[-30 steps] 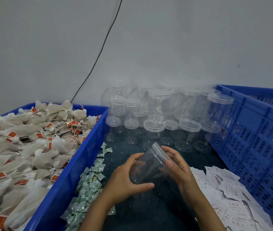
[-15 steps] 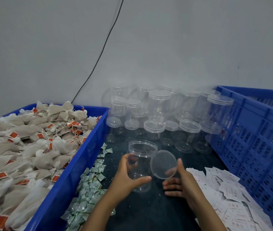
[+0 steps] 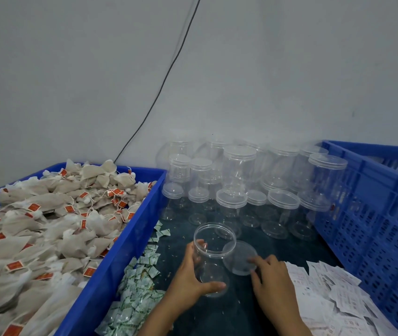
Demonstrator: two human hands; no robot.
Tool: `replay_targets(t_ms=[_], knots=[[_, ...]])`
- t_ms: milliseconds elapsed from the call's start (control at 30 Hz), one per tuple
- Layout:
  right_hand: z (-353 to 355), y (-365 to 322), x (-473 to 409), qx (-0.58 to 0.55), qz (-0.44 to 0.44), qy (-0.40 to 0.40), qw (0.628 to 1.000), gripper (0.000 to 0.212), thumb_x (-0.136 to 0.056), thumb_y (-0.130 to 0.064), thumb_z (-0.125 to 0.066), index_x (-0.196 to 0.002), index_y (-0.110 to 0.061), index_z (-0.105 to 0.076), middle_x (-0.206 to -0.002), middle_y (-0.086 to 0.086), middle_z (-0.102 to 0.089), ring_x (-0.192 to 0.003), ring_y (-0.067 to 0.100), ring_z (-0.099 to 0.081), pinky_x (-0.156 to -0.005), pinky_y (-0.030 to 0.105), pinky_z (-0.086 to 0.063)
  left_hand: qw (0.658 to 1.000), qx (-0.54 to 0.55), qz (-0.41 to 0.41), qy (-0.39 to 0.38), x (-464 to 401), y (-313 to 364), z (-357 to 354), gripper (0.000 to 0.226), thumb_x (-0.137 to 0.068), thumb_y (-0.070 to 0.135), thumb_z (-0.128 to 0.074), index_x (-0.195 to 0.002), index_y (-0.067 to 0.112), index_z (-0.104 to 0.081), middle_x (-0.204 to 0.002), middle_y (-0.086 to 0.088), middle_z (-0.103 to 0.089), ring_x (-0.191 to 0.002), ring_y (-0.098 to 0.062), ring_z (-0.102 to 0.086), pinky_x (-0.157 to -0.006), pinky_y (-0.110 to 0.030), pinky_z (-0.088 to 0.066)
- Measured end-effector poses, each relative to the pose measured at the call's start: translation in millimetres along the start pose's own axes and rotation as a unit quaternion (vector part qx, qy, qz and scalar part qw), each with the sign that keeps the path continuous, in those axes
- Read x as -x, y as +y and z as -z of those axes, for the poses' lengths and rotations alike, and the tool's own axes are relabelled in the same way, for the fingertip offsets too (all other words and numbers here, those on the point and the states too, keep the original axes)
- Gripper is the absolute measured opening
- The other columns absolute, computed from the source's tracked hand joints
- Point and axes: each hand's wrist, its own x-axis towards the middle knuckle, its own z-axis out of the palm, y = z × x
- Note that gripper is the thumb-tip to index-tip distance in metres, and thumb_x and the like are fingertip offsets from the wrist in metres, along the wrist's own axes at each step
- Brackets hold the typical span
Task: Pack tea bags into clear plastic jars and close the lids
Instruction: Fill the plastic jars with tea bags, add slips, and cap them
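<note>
2 hands work an open clear jar point(image 3: 213, 258) standing upright on the dark table point(image 3: 275, 248): the left hand point(image 3: 192, 277) grips its side, apparently to steady it for filling, while the right hand point(image 3: 274, 280) rests fingertips on the removed lid point(image 3: 240, 258) lying just beside it (fingers only loosely bent). Tea bags point(image 3: 47, 229) wait in the blue crate point(image 3: 120, 251) at left, partly cut off; stacked jars behind blur together.

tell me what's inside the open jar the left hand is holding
Nothing: the open jar, gripped by the left hand, shows only its clear base and the dark table. No tea bags yet.
</note>
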Motion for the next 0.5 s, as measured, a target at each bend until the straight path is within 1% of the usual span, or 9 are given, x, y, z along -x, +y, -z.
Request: replay_targets(t_ms=[67,133,200,233,300,333,400,467,500], knots=[[-3,0,-1,0.029,-0.004,-0.034,0.999,0.021,-0.097,-0.037,-0.051,-0.118,-0.036,-0.054,-0.105,-0.008,-0.040,-0.101,0.008,-0.037,-0.077,0.015,-0.035,1.000,0.000,0.006,-0.001,0,-1,1,0.094,-0.060,0.023,-0.091,-0.127,0.050,-0.030,-0.127,0.031,-0.042,-0.116,0.011,-0.044,-0.095,-0.006,-0.038],[-5,1,0,0.021,-0.006,-0.045,0.999,0.020,-0.094,-0.041,-0.054,-0.113,-0.034,-0.053,-0.106,-0.008,-0.039,-0.101,0.008,-0.035,-0.082,0.015,-0.036,1.000,0.002,0.014,-0.001,-1,0,1,0.093,-0.060,0.022,-0.091,-0.126,0.050,-0.031,-0.130,0.028,-0.042,-0.123,0.003,-0.044,-0.101,-0.014,-0.038],[-3,1,0,0.023,-0.001,-0.048,0.999,0.020,-0.091,-0.046,-0.057,-0.106,-0.034,-0.051,-0.104,-0.008,-0.037,-0.097,0.007,-0.034,-0.080,0.016,-0.033,1.000,0.005,0.014,-0.003,0,1,1,0.092,-0.060,0.021,-0.091,-0.125,0.049,-0.033,-0.131,0.027,-0.043,-0.124,0.001,-0.044,-0.096,-0.011,-0.040],[-3,2,0,0.027,0.003,-0.048,0.998,0.020,-0.090,-0.049,-0.058,-0.102,-0.035,-0.050,-0.103,-0.008,-0.036,-0.096,0.008,-0.033,-0.079,0.016,-0.032,1.000,0.007,0.015,-0.002,0,2,1,0.092,-0.059,0.021,-0.091,-0.125,0.048,-0.033,-0.133,0.026,-0.043,-0.125,0.001,-0.043,-0.096,-0.012,-0.040],[-3,2,1,0.047,0.014,-0.049,0.998,0.024,-0.087,-0.055,-0.057,-0.098,-0.035,-0.049,-0.103,-0.008,-0.035,-0.096,0.009,-0.033,-0.080,0.018,-0.034,1.000,0.011,0.022,0.007,1,3,-1,0.094,-0.059,0.020,-0.091,-0.129,0.045,-0.032,-0.138,0.021,-0.042,-0.129,-0.002,-0.041,-0.103,-0.017,-0.036],[-2,1,2,0.057,0.017,-0.049,0.997,0.025,-0.087,-0.056,-0.057,-0.097,-0.035,-0.049,-0.103,-0.007,-0.034,-0.096,0.009,-0.033,-0.081,0.019,-0.035,1.000,0.014,0.026,0.008,2,5,-1,0.096,-0.059,0.020,-0.091,-0.130,0.043,-0.032,-0.139,0.021,-0.041,-0.130,-0.003,-0.039,-0.103,-0.017,-0.035],[2,0,2,0.073,0.017,-0.056,0.996,0.025,-0.087,-0.057,-0.056,-0.099,-0.036,-0.050,-0.104,-0.007,-0.033,-0.096,0.009,-0.032,-0.081,0.020,-0.036,0.999,0.016,0.045,0.000,4,9,-2,0.096,-0.061,0.018,-0.090,-0.133,0.039,-0.030,-0.138,0.020,-0.041,-0.130,-0.004,-0.039,-0.104,-0.017,-0.036],[5,-2,1,0.072,0.008,-0.076,0.994,0.024,-0.089,-0.052,-0.057,-0.106,-0.036,-0.051,-0.105,-0.006,-0.033,-0.098,0.011,-0.033,-0.083,0.022,-0.037,0.997,0.000,0.071,-0.016,4,14,-1,0.094,-0.064,0.016,-0.089,-0.135,0.030,-0.029,-0.143,0.011,-0.044,-0.131,-0.009,-0.042,-0.110,-0.026,-0.037],[8,-5,0,0.061,-0.001,-0.082,0.995,0.022,-0.090,-0.045,-0.058,-0.108,-0.035,-0.052,-0.106,-0.004,-0.034,-0.101,0.013,-0.035,-0.085,0.024,-0.039,0.996,-0.016,0.081,-0.025,4,18,1,0.093,-0.066,0.015,-0.088,-0.135,0.026,-0.028,-0.144,0.007,-0.044,-0.130,-0.010,-0.044,-0.111,-0.029,-0.036]])
